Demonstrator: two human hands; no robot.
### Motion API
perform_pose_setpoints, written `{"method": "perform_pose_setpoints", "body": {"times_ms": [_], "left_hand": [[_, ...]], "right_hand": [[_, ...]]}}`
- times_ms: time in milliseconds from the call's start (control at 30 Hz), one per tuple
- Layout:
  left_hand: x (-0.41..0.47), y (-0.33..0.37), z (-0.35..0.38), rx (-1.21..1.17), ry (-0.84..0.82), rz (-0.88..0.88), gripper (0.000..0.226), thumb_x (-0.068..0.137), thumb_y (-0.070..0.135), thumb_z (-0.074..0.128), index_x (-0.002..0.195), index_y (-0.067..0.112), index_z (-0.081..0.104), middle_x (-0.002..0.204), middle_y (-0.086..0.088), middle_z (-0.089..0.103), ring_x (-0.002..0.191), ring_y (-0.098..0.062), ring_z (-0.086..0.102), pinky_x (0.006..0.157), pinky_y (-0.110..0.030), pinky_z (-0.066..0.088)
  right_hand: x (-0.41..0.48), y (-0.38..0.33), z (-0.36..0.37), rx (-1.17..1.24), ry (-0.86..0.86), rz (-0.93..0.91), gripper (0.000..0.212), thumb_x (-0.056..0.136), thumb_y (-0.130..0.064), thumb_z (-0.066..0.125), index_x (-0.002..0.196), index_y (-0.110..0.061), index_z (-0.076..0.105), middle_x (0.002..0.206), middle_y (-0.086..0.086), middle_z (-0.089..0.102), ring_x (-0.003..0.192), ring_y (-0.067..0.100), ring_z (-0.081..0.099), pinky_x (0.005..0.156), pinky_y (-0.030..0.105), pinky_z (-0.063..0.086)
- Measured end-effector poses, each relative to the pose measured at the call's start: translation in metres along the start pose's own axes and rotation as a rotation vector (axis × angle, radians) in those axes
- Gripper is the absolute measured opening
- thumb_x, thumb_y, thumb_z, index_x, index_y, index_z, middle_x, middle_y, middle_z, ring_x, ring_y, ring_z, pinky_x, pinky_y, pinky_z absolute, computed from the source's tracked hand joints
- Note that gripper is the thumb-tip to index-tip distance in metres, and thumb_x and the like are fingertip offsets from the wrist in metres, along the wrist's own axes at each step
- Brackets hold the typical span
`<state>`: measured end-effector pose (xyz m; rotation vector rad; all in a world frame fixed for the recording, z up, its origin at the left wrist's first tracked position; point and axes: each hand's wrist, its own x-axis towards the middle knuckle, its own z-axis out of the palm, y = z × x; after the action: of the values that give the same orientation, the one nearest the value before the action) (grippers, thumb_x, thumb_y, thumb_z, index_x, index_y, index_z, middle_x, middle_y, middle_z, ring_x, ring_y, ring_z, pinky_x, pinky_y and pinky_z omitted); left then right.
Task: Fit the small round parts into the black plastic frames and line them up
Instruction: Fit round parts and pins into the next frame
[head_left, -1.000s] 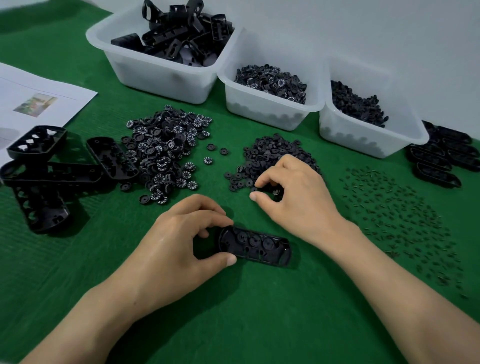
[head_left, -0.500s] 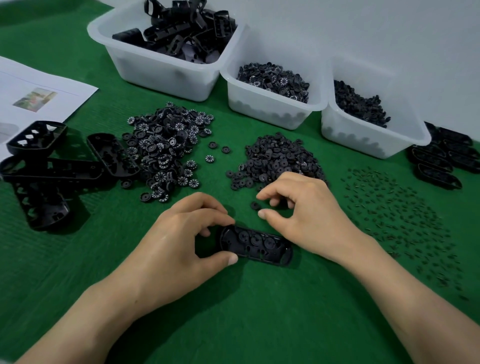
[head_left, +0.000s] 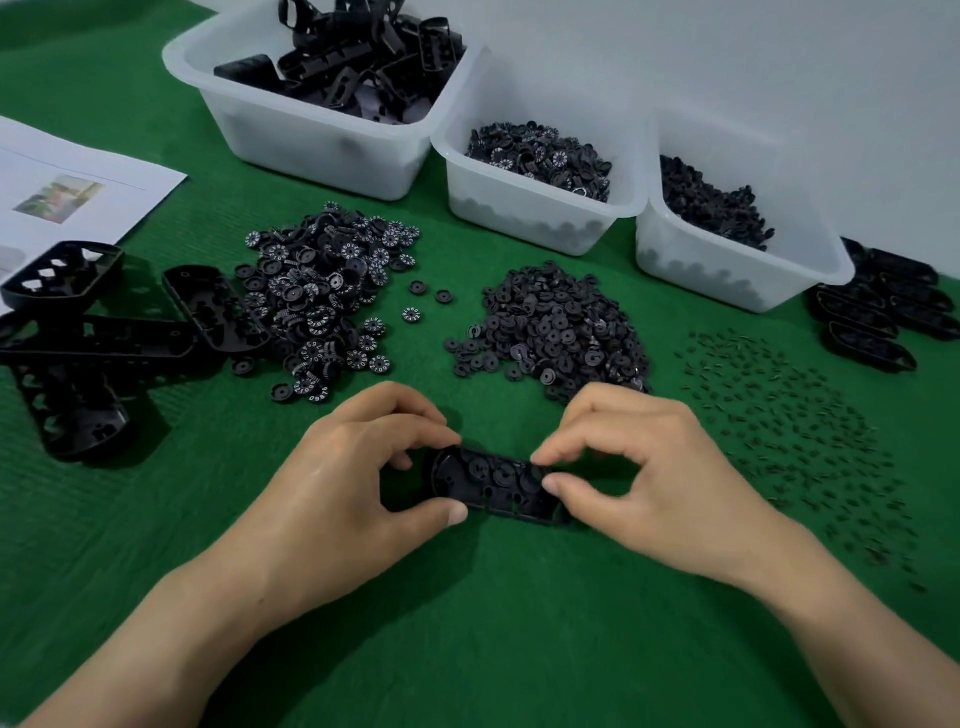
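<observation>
A black plastic frame lies on the green mat between my hands, with several small round parts seated in it. My left hand pinches the frame's left end between thumb and forefinger. My right hand is at the frame's right end, thumb and forefinger pinched over it on a small round part that the fingertips mostly hide. Behind my hands lie a pile of plain round parts and a pile of numbered wheels.
Small pins are scattered on the right. Loose frames lie at the left and a row of frames at the far right. Three white bins stand at the back. A paper sheet lies at the left.
My right hand left the pile of plain round parts with its fingers pinched and came down toward me to the frame's right end. My left hand kept its hold on the frame.
</observation>
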<state>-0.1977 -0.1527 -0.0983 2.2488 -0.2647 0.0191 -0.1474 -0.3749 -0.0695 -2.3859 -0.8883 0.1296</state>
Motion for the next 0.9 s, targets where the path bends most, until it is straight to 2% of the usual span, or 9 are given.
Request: {"method": "perform_pose_setpoints", "body": {"times_ms": [100,333,433,500,533,600,733,833,900], "left_hand": [[0.000,0.000,0.000,0.007,-0.003,-0.002,0.035,0.065,0.038,0.074,0.098,0.036,0.063,0.105,0.023,0.051,0.089,0.002,0.050,0.073,-0.005,0.040],[0.000,0.001,0.001,0.020,0.004,-0.005,0.037,0.064,0.045,0.071,0.098,0.033,0.065,0.104,0.022,0.052,0.087,-0.002,0.051,0.074,-0.010,0.042],[0.001,0.001,0.000,0.034,-0.001,0.002,0.038,0.063,0.045,0.070,0.099,0.033,0.065,0.104,0.022,0.052,0.088,-0.001,0.051,0.074,-0.008,0.041],[0.001,0.002,0.001,0.048,-0.012,0.019,0.039,0.064,0.044,0.071,0.101,0.033,0.065,0.104,0.022,0.052,0.091,0.001,0.049,0.074,-0.005,0.039],[0.002,0.003,0.001,0.054,-0.022,0.031,0.039,0.065,0.045,0.070,0.102,0.032,0.065,0.105,0.022,0.051,0.093,0.004,0.048,0.075,-0.004,0.038],[0.004,0.005,0.002,0.071,-0.045,0.056,0.044,0.064,0.052,0.063,0.103,0.032,0.065,0.105,0.023,0.051,0.097,0.009,0.045,0.078,-0.001,0.035],[0.008,0.014,0.012,0.081,-0.115,0.100,0.052,0.063,0.061,0.053,0.106,0.034,0.064,0.107,0.025,0.049,0.100,0.011,0.044,0.080,0.001,0.032],[0.011,0.027,0.030,0.057,-0.176,0.138,0.052,0.064,0.065,0.051,0.106,0.036,0.061,0.107,0.029,0.045,0.101,0.012,0.043,0.081,0.000,0.032],[0.012,0.038,0.045,0.044,-0.213,0.159,0.052,0.064,0.067,0.049,0.107,0.038,0.059,0.108,0.032,0.042,0.103,0.013,0.041,0.083,0.000,0.030]], "right_hand": [[-0.005,-0.002,0.003,-0.051,0.031,-0.035,0.011,0.075,-0.015,0.074,0.085,-0.018,0.074,0.077,-0.005,0.061,0.074,0.012,0.058,0.068,0.033,0.050],[-0.005,-0.006,0.009,-0.226,0.070,-0.143,0.010,0.074,-0.017,0.073,0.084,-0.015,0.074,0.072,-0.001,0.060,0.066,0.018,0.056,0.062,0.037,0.049],[-0.005,-0.003,0.002,-0.081,0.041,-0.044,0.015,0.079,-0.017,0.070,0.093,-0.020,0.073,0.078,-0.008,0.063,0.073,0.008,0.059,0.070,0.027,0.050],[-0.008,0.003,-0.005,0.023,0.099,0.047,0.018,0.082,-0.010,0.066,0.095,-0.022,0.072,0.080,-0.013,0.065,0.074,0.005,0.060,0.068,0.014,0.046],[-0.011,0.007,-0.009,0.046,0.140,0.085,0.020,0.082,-0.007,0.065,0.093,-0.022,0.072,0.080,-0.013,0.065,0.073,0.005,0.059,0.066,0.012,0.044],[-0.019,0.012,-0.016,0.047,0.198,0.138,0.019,0.082,-0.006,0.064,0.089,-0.021,0.073,0.077,-0.012,0.065,0.070,0.008,0.057,0.060,0.013,0.041],[-0.044,0.023,-0.034,0.054,0.273,0.215,0.020,0.081,-0.007,0.064,0.087,-0.025,0.072,0.077,-0.007,0.067,0.065,0.016,0.056,0.059,0.029,0.045],[-0.066,0.034,-0.051,0.059,0.355,0.277,0.023,0.081,-0.007,0.065,0.085,-0.029,0.070,0.080,-0.004,0.068,0.067,0.018,0.059,0.062,0.029,0.047],[-0.080,0.041,-0.058,0.056,0.378,0.331,0.026,0.080,-0.007,0.066,0.084,-0.032,0.069,0.080,-0.007,0.068,0.066,0.016,0.058,0.060,0.024,0.047]]}}
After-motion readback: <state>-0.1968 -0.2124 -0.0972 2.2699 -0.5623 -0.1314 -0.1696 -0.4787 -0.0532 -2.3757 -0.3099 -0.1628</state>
